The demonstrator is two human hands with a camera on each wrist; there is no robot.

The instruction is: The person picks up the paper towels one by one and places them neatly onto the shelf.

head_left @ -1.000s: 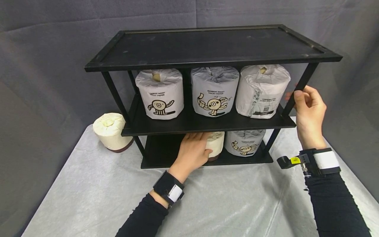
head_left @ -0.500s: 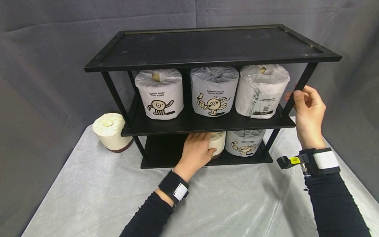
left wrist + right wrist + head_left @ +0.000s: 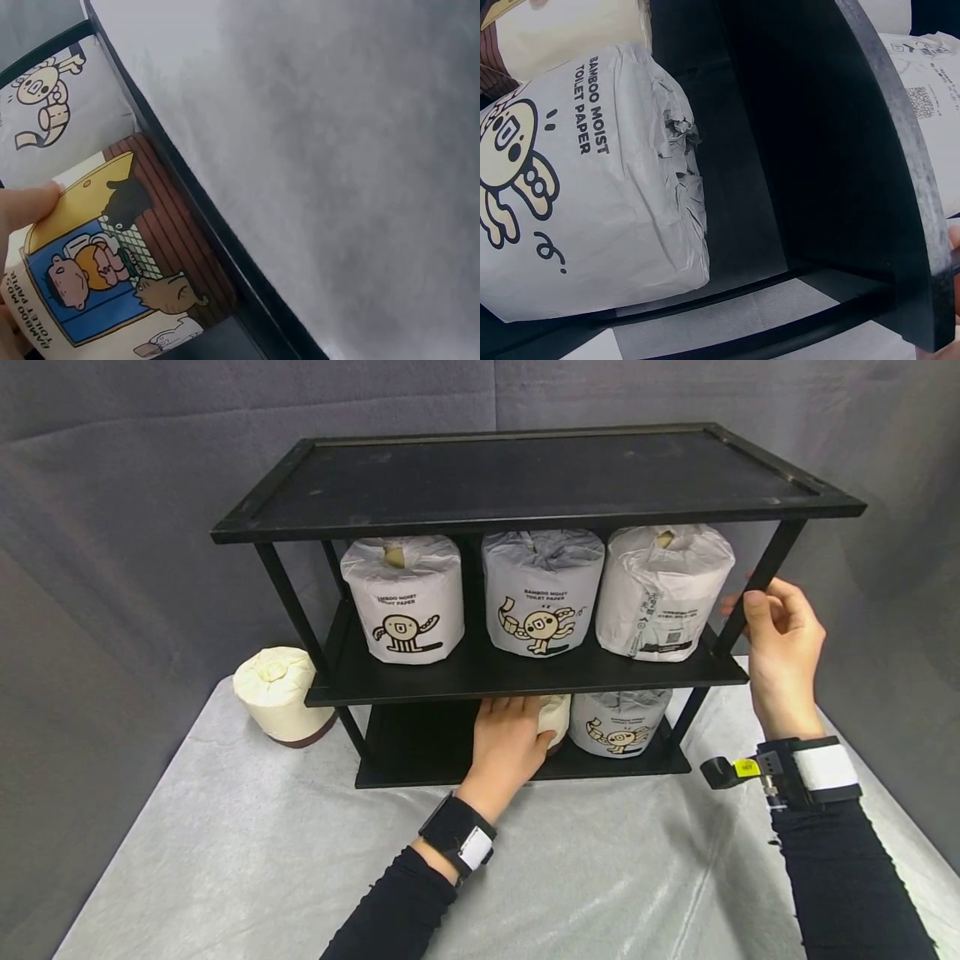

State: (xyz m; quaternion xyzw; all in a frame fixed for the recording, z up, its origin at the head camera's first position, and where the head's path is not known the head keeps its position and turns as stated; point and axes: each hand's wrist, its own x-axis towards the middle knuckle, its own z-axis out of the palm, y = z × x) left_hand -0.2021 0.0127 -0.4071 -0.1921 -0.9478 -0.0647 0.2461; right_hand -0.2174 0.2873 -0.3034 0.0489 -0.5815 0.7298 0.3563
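Observation:
My left hand (image 3: pixel 506 743) is at the lower shelf, gripping a cream toilet paper roll (image 3: pixel 554 714) with a brown base. In the left wrist view the thumb lies across the front of this printed roll (image 3: pixel 97 247); most of the other fingers are hidden. Right beside it stands a white toilet paper roll (image 3: pixel 618 722), upright on the same shelf. My right hand (image 3: pixel 787 656) holds the right front post (image 3: pixel 765 564) of the black rack (image 3: pixel 525 689), thumb in front of it. Only a bit of that hand shows in the right wrist view.
Three white-wrapped rolls stand on the middle shelf: left (image 3: pixel 405 602), centre (image 3: pixel 543 593) and right (image 3: pixel 663 593). Another cream roll (image 3: pixel 281 697) stands on the grey-covered table (image 3: pixel 247 852), left of the rack. The middle board hangs close over my left hand.
My left hand has moved a little to the right along the lower shelf, and the cream roll has shifted right, up against the white one. My right hand has stayed on the post.

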